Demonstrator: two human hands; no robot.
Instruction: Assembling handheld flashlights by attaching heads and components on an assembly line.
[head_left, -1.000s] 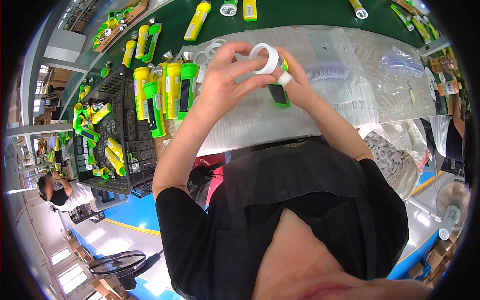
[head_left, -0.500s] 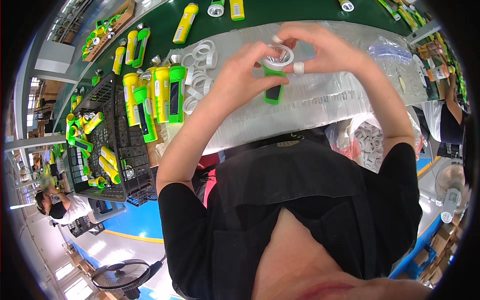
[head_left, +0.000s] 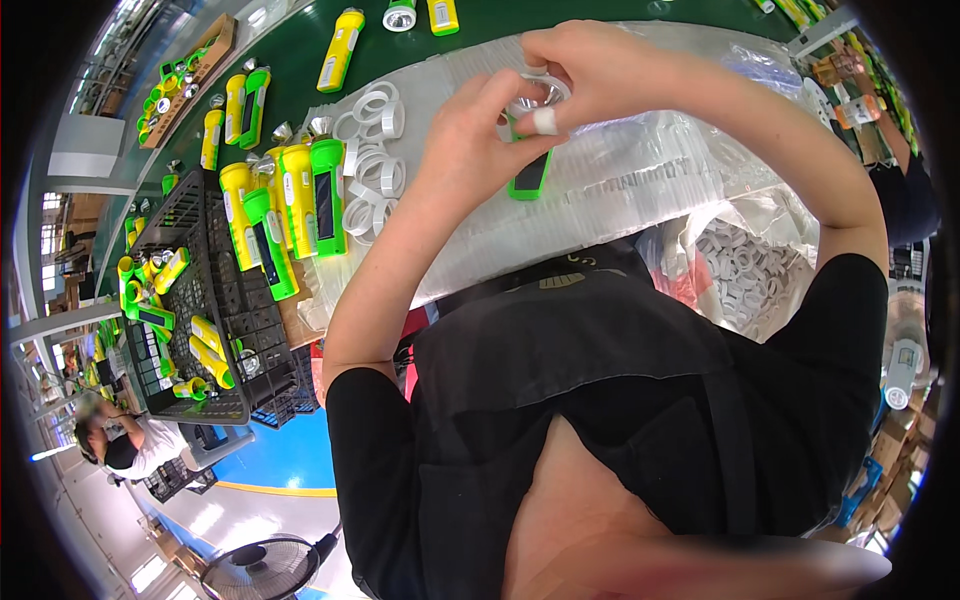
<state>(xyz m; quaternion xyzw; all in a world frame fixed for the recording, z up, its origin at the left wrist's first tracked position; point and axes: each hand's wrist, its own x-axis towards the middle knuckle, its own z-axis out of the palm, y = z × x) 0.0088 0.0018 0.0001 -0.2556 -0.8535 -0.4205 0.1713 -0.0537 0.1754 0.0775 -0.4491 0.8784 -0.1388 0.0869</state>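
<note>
A green flashlight (head_left: 530, 178) with a dark panel on its handle is held over the covered worktable, its silvery head (head_left: 543, 92) ringed by a white collar. My left hand (head_left: 472, 135) is closed around the head's left side, thumb on the green neck. From the far right side my right hand (head_left: 597, 72) grips the collar, its fingers bent over the rim. White tape wraps a finger of that hand. Part of the head and collar is hidden behind the fingers. Loose white rings (head_left: 378, 170) lie in a cluster left of my left hand.
Yellow and green flashlights (head_left: 297, 200) stand at the left, beside a black crate (head_left: 250, 345) holding more. Others lie along the green tabletop (head_left: 290, 55). A bag of white rings (head_left: 745, 275) hangs at the table's right front. Other people are at both sides.
My right hand has turned around the collar, covering more of it, and my right elbow has swung outward. The view has shifted slightly. Both hands still hold the flashlight.
</note>
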